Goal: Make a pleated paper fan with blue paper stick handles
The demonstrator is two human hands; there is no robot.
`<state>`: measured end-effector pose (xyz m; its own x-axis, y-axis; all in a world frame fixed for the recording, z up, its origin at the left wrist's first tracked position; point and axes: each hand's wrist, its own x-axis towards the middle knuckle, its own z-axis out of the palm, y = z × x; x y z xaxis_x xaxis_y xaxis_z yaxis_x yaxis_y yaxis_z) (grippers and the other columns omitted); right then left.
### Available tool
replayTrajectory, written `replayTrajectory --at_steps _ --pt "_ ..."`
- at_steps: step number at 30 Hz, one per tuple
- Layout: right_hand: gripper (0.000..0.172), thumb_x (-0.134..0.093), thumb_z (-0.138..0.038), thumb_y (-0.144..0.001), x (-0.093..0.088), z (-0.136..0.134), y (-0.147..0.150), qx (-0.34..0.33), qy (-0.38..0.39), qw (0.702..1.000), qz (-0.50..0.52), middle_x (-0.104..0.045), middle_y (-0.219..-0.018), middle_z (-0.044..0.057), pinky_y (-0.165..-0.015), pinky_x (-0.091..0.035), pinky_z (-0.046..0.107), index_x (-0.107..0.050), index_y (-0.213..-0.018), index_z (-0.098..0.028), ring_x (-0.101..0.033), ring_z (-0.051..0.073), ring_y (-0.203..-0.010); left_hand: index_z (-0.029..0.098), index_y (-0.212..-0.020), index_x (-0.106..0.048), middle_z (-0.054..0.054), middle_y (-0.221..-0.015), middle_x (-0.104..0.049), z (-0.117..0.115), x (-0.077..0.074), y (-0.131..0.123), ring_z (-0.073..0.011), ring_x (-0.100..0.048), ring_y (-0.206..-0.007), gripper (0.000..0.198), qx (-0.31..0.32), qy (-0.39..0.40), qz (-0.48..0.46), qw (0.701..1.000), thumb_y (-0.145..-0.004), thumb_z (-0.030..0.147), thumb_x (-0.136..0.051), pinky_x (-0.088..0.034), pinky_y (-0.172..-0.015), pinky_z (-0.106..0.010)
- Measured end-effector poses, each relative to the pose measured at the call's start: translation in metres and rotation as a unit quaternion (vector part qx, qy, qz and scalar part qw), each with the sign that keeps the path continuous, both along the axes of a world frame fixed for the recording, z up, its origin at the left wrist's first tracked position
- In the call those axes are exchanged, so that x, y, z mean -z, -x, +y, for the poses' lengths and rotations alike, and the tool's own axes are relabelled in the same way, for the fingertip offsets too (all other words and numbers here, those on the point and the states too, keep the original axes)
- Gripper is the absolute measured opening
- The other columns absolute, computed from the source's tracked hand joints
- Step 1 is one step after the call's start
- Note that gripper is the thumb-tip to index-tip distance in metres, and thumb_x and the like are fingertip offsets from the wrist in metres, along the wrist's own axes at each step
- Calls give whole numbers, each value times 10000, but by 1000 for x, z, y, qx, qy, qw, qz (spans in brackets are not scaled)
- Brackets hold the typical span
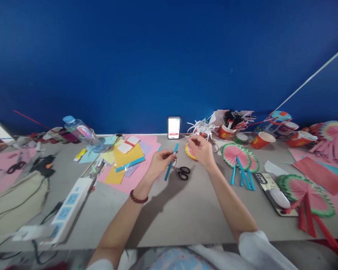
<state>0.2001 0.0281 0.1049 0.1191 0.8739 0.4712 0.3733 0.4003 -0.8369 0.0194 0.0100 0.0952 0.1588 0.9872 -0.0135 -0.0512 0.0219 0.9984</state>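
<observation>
A narrow blue paper strip (168,172) stands at a slant in my left hand (162,160), pinched between thumb and fingers. My right hand (201,149) is raised to the right of it, fingertips drawn together; whatever may be in them is too small to make out. Behind that hand is a bunch of curled white paper strips (204,127). A yellow and pink pleated paper rosette (189,152) lies partly hidden by my right hand. Black-handled scissors (183,173) rest on the table just below and between both hands.
Coloured paper sheets (129,153), a water bottle (83,131) and a power strip (70,210) lie to the left. A lit phone (174,127) leans on the blue wall. Rightward are watermelon-like paper fans (236,155), paper cups (262,140) and another phone (266,187).
</observation>
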Motion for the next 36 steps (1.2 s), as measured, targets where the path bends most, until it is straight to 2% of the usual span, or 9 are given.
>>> replayTrajectory --at_steps 5,8,12,14,18,23,30,34,36 --pt "209 -580 -345 -759 13 34 -38 112 20 988 104 -677 -721 47 -621 -515 292 -635 -834 -158 -648 175 -636 135 -785 -674 -32 -645 -651 -5 -12 1 -134 -600 -610 252 17 13 -18 1000 -700 372 -687 -472 -596 -246" --pt "176 -580 -299 -737 20 58 -58 198 -4 980 9 -692 -743 65 -677 -499 299 -660 -793 -152 -652 192 -697 153 -778 -649 8 -597 -587 -8 -16 2 -104 -558 -538 213 33 -4 -22 999 -751 364 -636 -452 -560 -231" --pt "227 -502 -267 -781 18 86 -77 248 -25 959 -134 -705 -815 87 -734 -475 307 -683 -847 -147 -641 198 -745 166 -673 -600 32 -570 -521 -6 -14 3 -71 -464 -455 222 19 -29 -7 999 -781 359 -588 -392 -489 -211" --pt "227 -498 -259 -781 15 97 -82 264 9 940 -217 -705 -825 87 -733 -462 315 -694 -844 -164 -625 212 -766 170 -637 -584 34 -529 -500 -4 -12 5 -76 -439 -449 231 9 -30 10 999 -792 339 -559 -363 -474 -207" --pt "252 -484 -214 -780 12 109 -84 243 94 907 -332 -701 -848 104 -689 -456 304 -712 -881 -172 -614 223 -769 175 -619 -600 28 -495 -496 -4 -13 6 -95 -471 -499 193 4 -18 26 1000 -778 211 -497 -372 -522 -207" --pt "334 -427 -127 -765 15 113 -81 205 133 899 -365 -689 -908 120 -725 -469 301 -720 -924 -150 -614 226 -828 181 -741 -671 16 -546 -567 -8 -18 6 -119 -539 -598 125 15 3 20 1000 -748 205 -548 -425 -624 -220" --pt "352 -431 -149 -778 15 105 -78 205 101 909 -348 -549 -1148 154 -803 -481 351 -695 -1011 -140 -573 252 -952 138 -823 -685 -49 -700 -677 3 1 7 -140 -622 -666 226 12 36 -29 999 -682 314 -700 -478 -714 -265" --pt "309 -446 -186 -788 6 88 -63 212 34 933 -288 -569 -1088 142 -845 -465 393 -689 -975 -146 -569 251 -940 120 -775 -685 -57 -664 -670 10 13 6 -146 -624 -610 282 -7 35 -27 999 -663 377 -724 -498 -648 -277" --pt "262 -480 -214 -783 0 74 -49 166 -5 960 -227 -615 -997 118 -840 -465 389 -682 -937 -150 -587 218 -850 117 -732 -683 -51 -631 -658 12 14 5 -144 -618 -580 303 -20 36 -30 999 -648 404 -733 -495 -602 -268"
